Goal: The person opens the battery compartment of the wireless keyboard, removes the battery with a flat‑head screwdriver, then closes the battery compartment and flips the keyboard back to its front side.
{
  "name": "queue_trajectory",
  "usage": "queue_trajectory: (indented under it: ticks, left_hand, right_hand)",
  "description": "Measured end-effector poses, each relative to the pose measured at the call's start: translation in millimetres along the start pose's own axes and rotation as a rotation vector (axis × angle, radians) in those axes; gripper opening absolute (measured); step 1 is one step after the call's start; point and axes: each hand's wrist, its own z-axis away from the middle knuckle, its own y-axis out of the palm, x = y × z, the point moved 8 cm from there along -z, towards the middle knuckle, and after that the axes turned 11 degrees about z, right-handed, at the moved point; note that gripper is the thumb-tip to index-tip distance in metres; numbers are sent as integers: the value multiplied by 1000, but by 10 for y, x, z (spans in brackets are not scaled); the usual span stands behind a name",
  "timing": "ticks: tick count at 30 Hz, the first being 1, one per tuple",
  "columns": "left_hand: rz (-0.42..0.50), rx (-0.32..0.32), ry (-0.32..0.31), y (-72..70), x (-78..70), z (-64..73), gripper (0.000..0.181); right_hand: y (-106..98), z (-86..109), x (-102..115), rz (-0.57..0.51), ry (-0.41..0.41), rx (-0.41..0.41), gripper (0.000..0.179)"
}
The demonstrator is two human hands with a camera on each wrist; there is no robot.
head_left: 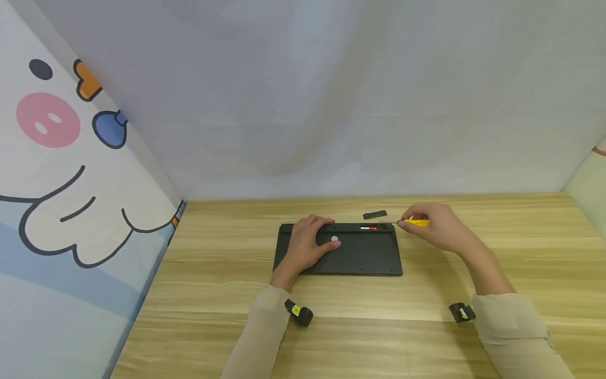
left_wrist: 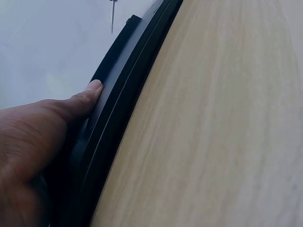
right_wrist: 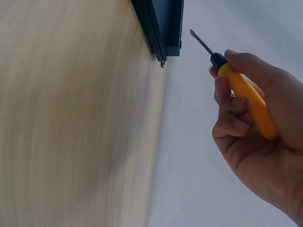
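Note:
A black keyboard (head_left: pixel 360 258) lies face down on the table, with a small open compartment near its far right corner. Inside it shows a red and white battery (head_left: pixel 369 228). My left hand (head_left: pixel 305 242) rests on the keyboard's left half, thumb spread across the back and fingers at the far edge. In the left wrist view, the thumb lies along the keyboard (left_wrist: pixel 116 90). My right hand (head_left: pixel 437 226) holds a screwdriver (right_wrist: pixel 248 97) by its yellow handle. Its metal shaft points left over the compartment's far right end in the head view.
A small black battery cover (head_left: pixel 375 215) lies on the wooden table (head_left: pixel 379 337) just beyond the keyboard. Behind the table rises a pale wall (head_left: pixel 331 105). At the left stands a panel with cartoon figures (head_left: pixel 61 221). Small black cameras sit at both wrists.

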Motion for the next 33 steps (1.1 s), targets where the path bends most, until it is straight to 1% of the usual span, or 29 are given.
queue_trajectory:
  ticks: [6, 10, 16, 23, 25, 29, 33]
  left_hand:
    - [10, -3, 8, -10, -14, 10, 56]
    - [16, -1, 12, -9, -22, 18, 56]
    - [20, 1, 15, -12, -22, 25, 57]
    - [17, 3, 13, -10, -16, 27, 57]
    - [11, 8, 10, -7, -11, 27, 57]
    - [16, 13, 7, -8, -6, 20, 57]
    - [20, 11, 8, -13, -7, 14, 57]
  right_hand:
    - [23, -9, 79, 15, -45, 13, 14]
    - [14, 0, 119, 29, -55, 23, 14]
    - [-4, -28, 204, 61, -62, 64, 12]
    - [-64, -153, 406, 177, -145, 84, 8]
    - [-83, -195, 464, 206, -157, 109, 8]
    - [-130, -284, 569, 231, -156, 179, 9]
    - [-153, -379, 623, 251, -163, 244, 10]
